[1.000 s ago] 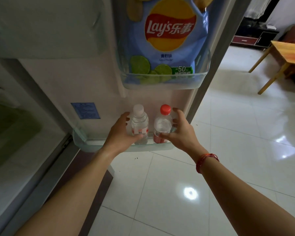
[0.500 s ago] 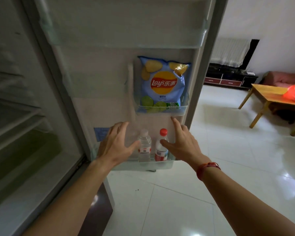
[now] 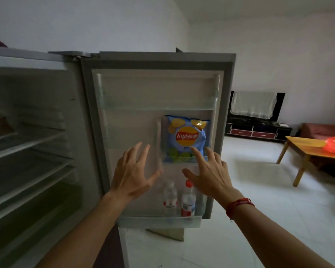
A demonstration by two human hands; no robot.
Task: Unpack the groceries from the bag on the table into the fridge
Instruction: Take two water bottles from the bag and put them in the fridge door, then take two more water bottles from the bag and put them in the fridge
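Left hand (image 3: 132, 176) and right hand (image 3: 211, 175) spread empty above the bottles (image 3: 188, 202).

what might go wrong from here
The white-cap bottle and red-cap bottle stand loose in the wide bottom bin; a hard swing of the door may tip them. The chips rise well above their small bin, and the right hand seems close enough to knock them out.

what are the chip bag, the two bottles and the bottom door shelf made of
Chip bag: likely glossy plastic film, printed and crinkled. White-capped bottle and red-capped bottle: clear plastic, see-through walls. Bottom door shelf: translucent, faintly frosted plastic, apparently.
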